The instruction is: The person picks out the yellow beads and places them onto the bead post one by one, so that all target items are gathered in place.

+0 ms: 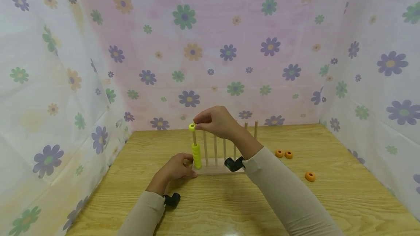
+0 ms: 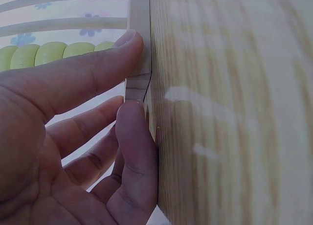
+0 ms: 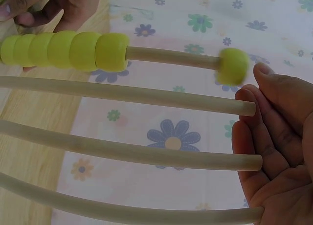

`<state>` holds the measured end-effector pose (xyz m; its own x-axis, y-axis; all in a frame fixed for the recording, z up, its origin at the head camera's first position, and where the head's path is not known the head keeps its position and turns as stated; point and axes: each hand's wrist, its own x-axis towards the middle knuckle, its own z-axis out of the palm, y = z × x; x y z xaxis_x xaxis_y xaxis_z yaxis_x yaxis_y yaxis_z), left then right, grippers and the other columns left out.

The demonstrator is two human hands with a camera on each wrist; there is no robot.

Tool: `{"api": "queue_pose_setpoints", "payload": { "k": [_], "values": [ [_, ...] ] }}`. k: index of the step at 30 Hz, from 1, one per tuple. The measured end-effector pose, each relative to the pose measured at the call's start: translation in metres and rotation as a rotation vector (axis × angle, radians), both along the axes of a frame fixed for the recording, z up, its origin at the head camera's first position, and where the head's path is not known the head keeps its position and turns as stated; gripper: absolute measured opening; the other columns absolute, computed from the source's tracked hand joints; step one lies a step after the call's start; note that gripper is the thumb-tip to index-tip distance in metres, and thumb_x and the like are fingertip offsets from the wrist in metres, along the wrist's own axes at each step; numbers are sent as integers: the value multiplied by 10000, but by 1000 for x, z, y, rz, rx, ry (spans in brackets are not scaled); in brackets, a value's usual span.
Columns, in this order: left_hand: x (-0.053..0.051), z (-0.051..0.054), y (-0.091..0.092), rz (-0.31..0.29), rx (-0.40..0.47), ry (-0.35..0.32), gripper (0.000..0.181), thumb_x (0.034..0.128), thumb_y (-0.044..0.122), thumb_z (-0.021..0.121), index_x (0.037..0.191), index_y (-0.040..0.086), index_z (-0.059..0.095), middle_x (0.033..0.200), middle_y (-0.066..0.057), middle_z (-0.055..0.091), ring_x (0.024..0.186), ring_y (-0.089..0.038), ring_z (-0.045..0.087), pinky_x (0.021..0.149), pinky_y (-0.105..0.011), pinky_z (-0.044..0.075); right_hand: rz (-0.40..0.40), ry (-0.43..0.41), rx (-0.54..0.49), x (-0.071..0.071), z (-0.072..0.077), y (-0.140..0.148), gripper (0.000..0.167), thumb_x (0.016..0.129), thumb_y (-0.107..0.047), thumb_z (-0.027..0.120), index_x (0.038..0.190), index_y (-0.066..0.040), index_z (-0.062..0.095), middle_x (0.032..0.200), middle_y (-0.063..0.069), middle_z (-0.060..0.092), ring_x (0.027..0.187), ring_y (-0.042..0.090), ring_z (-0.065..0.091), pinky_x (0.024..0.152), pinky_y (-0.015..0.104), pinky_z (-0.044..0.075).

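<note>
A wooden peg rack stands upright on the table, its base (image 1: 216,169) low and several rods (image 3: 205,159) rising from it. On the leftmost rod sits a stack of yellow-green beads (image 1: 196,156). Another yellow-green bead (image 3: 233,66), blurred, is around the tip of that rod, apart from the stack. My right hand (image 1: 218,122) is beside this bead; in the right wrist view a small gap shows between its fingertips and the bead. My left hand (image 1: 177,166) holds the left end of the base, thumb (image 2: 128,41) on it and a finger against its end.
Three orange beads lie on the table right of the rack: two close together (image 1: 279,153) and one nearer (image 1: 310,176). Flower-patterned cloth (image 1: 203,46) hangs behind and at both sides. Dark wrist cameras (image 1: 172,199) stick out from both sleeves.
</note>
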<state>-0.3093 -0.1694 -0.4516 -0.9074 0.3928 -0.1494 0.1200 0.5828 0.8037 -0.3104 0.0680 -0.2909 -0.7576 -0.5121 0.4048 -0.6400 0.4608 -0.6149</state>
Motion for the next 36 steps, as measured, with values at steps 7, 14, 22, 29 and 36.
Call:
{"api": "queue_pose_setpoints", "payload": {
  "k": [7, 14, 22, 29, 36],
  "values": [
    [0, -1, 0, -5, -8, 11, 602, 808, 175, 906, 1360, 135, 671, 1448, -143, 591, 812, -195, 665, 665, -353, 579, 0, -6, 2, 1, 1, 0, 146, 954, -210, 777, 1082, -150, 814, 1029, -55, 791, 910, 56, 739, 799, 266, 603],
    [-2, -3, -1, -4, -1, 3, 610, 798, 185, 915, 1355, 141, 670, 1432, -133, 604, 805, -191, 664, 666, -354, 579, -5, 4, 9, 0, 2, 1, 152, 957, -220, 775, 1092, -162, 813, 1038, -62, 790, 916, 56, 737, 801, 273, 602],
    [-4, -4, -1, 2, -7, -1, 609, 793, 196, 920, 1347, 145, 674, 1438, -129, 599, 849, -194, 666, 682, -353, 582, -13, 17, 13, 3, 2, 9, 203, 948, -258, 787, 1132, -175, 802, 1078, -59, 782, 941, 61, 732, 826, 290, 600],
    [-4, -4, 0, 4, -11, -2, 620, 793, 191, 920, 1357, 136, 667, 1443, -145, 594, 854, -194, 670, 681, -353, 587, -12, 59, 2, 5, 1, 19, 219, 949, -266, 785, 1148, -174, 796, 1085, -24, 780, 935, 66, 721, 835, 313, 597],
    [-3, -3, 0, 14, -9, -6, 640, 791, 188, 921, 1372, 129, 658, 1457, -149, 585, 856, -196, 678, 685, -355, 590, -20, 116, -24, 10, 0, 33, 205, 941, -284, 794, 1131, -208, 799, 1072, -78, 768, 929, 63, 717, 832, 316, 598]
  ]
}}
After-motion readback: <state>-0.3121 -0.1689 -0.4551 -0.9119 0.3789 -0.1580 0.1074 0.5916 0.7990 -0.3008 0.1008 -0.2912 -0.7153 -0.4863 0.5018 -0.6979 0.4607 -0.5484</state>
